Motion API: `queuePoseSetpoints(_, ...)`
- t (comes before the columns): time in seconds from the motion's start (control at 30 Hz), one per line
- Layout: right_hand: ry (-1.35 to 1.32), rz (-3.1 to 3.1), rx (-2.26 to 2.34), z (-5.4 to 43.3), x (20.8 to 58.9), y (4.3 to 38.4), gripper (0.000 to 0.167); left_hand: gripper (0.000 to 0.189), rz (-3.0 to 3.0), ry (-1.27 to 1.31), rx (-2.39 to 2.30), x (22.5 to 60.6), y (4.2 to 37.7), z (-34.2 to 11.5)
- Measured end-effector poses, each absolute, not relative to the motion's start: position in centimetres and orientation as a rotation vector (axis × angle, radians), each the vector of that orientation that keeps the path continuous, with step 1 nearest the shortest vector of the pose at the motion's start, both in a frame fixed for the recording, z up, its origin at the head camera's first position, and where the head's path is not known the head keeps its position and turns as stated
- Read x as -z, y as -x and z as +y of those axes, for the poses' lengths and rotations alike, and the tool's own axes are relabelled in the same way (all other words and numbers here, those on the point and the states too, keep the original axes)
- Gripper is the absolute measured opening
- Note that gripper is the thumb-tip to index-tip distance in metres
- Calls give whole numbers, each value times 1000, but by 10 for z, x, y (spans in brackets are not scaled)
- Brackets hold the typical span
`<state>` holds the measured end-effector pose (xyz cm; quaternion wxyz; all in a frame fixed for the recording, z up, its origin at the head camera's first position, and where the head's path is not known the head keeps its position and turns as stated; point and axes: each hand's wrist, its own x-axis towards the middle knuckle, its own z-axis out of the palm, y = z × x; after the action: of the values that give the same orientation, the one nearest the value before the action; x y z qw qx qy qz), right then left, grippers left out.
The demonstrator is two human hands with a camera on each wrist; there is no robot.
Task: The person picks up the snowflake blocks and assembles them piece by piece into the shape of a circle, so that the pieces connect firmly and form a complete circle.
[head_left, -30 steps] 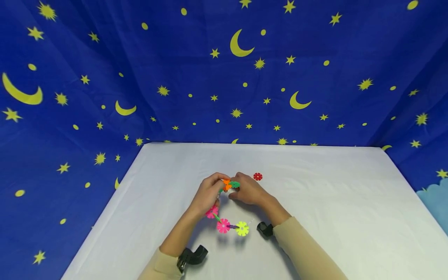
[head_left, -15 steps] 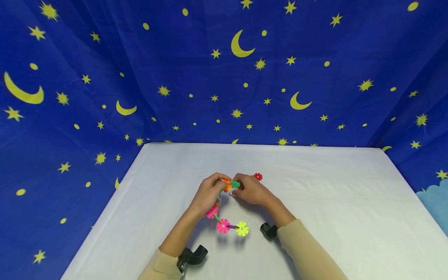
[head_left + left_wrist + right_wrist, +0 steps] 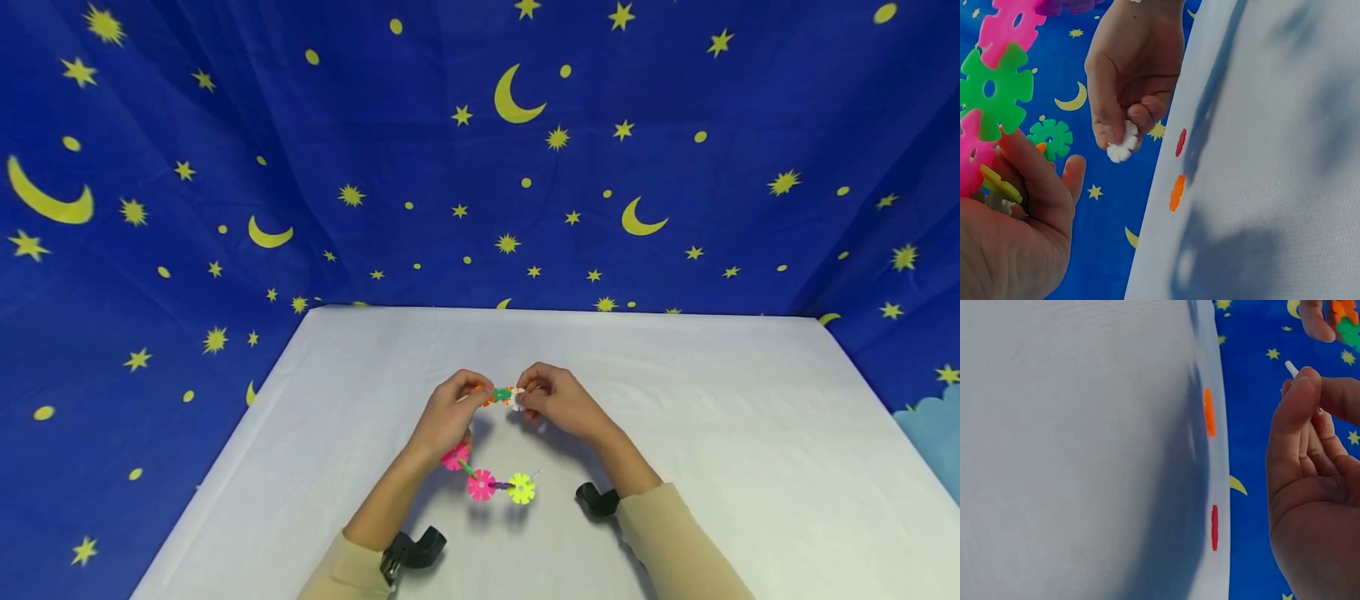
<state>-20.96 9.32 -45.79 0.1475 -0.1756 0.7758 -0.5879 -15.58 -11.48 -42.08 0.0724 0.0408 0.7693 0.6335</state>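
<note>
My left hand (image 3: 442, 417) grips a chain of slotted plastic flower discs. Its lower run shows a pink disc (image 3: 482, 485) and a yellow disc (image 3: 521, 489) hanging over the table, with a clear piece beyond the yellow one. A green disc (image 3: 502, 394) and orange pieces stick out at the left fingertips; the palm hides part of the chain. Opposite, my right hand (image 3: 562, 400) pinches a white flower disc (image 3: 1122, 144) between thumb and fingers. In the right wrist view this white disc (image 3: 1292, 369) appears edge-on, apart from the green disc (image 3: 1349, 332).
On the white table (image 3: 712, 417) lie a red disc (image 3: 1180, 142) and an orange disc (image 3: 1177, 193), seen in both wrist views. A blue curtain (image 3: 420, 150) with yellow stars and moons rises behind the table and along its sides.
My right hand has moved right and slightly away from the chain, and the white disc now shows in its pinch. It covers the red disc in the head view. The left hand stays put.
</note>
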Motion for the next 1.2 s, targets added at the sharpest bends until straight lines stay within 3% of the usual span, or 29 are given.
queuePoseSetpoints(0.57,484,2151,1857,96,407,178,16,27,2305,-97,-1876,427,158,-114)
queuePoseSetpoints(0.87,444,2109,1927,96,428,187,18,31,2305,-117,-1871,425,157,-113)
queuePoseSetpoints(1.2,446,2053,1977,97,425,183,23,37,2264,-105,-1856,424,155,-110)
